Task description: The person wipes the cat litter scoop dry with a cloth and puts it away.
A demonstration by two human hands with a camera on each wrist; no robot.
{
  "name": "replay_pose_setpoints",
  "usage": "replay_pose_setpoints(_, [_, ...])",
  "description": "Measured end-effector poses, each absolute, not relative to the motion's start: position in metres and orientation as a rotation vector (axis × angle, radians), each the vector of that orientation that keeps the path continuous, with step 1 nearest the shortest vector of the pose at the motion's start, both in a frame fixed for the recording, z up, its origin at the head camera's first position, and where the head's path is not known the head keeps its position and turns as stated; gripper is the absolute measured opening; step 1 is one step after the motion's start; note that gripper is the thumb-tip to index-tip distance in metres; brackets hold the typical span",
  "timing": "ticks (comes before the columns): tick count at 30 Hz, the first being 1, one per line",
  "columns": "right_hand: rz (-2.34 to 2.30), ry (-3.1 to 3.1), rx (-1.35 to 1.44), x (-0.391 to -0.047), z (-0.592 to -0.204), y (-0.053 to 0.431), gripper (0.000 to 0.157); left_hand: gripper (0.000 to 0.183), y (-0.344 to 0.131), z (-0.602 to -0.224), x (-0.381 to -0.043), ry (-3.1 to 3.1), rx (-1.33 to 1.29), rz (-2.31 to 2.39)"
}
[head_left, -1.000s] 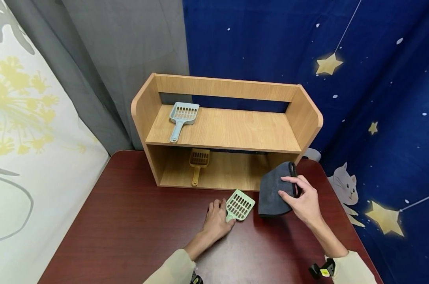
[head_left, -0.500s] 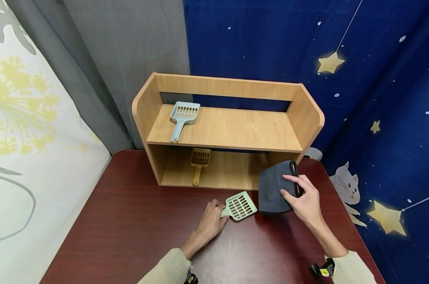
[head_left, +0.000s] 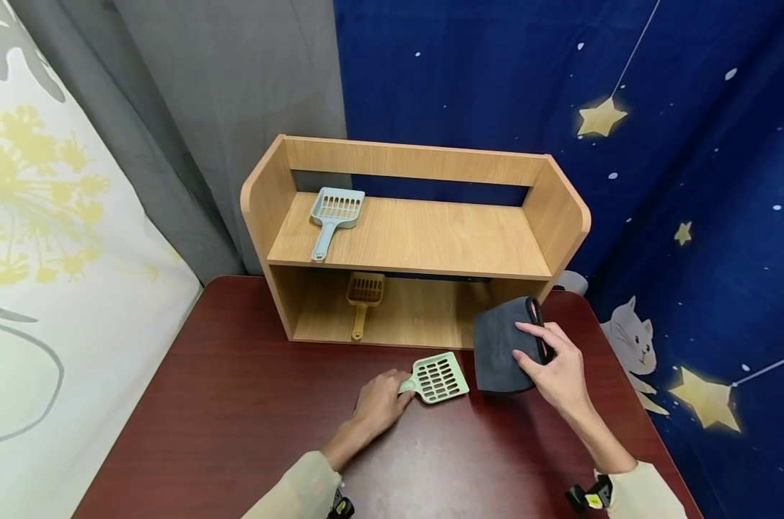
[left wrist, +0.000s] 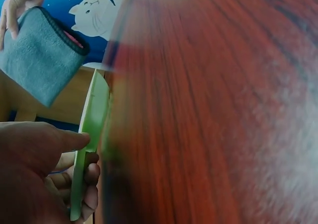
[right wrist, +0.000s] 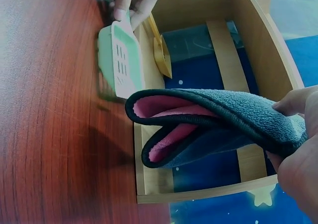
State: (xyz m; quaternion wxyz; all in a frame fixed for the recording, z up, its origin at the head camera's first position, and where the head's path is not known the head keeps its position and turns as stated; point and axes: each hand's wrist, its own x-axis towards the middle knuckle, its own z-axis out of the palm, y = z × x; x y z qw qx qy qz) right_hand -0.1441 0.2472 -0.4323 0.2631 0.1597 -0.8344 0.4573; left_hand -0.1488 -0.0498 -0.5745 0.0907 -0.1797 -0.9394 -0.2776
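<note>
My left hand (head_left: 380, 401) grips the handle of a pale green litter scoop (head_left: 440, 378), its slotted head pointing right, close over the table in front of the shelf. In the left wrist view the scoop (left wrist: 94, 114) appears edge-on, thumb on one side and fingers curled round the other. My right hand (head_left: 558, 366) pinches a folded dark grey cloth (head_left: 500, 349) by its right edge. The cloth hangs at the shelf's lower right front, just right of the green scoop. The right wrist view shows the cloth (right wrist: 223, 114) folded over, with a pink inner side and black edging.
A two-tier wooden shelf (head_left: 417, 270) stands at the back of the dark red table (head_left: 249, 418). On its upper board lies a light blue scoop (head_left: 337, 209); a yellow scoop (head_left: 364, 292) lies on the lower one. Curtains (head_left: 469, 79) hang behind and on both sides.
My left hand has shifted left and slightly down, now holding the green scoop by its handle; the scoop's head has turned to point right. My right hand and the cloth stay nearly in place.
</note>
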Motion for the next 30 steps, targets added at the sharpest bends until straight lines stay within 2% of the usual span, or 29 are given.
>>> replay_pose_setpoints(11, [1.214, -2.272, 0.520, -0.149, -0.435, 0.253, 0.051, 0.030, -0.065, -0.549, -0.149, -2.835, -0.623, -0.875])
replay_pose_setpoints(18, [1.202, -2.318, 0.618, -0.169, -0.459, 0.266, 0.055, 0.030, -0.074, -0.521, -0.148, -2.821, -0.838, -0.940])
replay_pose_setpoints(30, [1.338, -2.367, 0.915, -0.184, -0.461, 0.257, 0.054, 0.031, -0.082, -0.492, -0.149, -2.772, -1.165, -0.889])
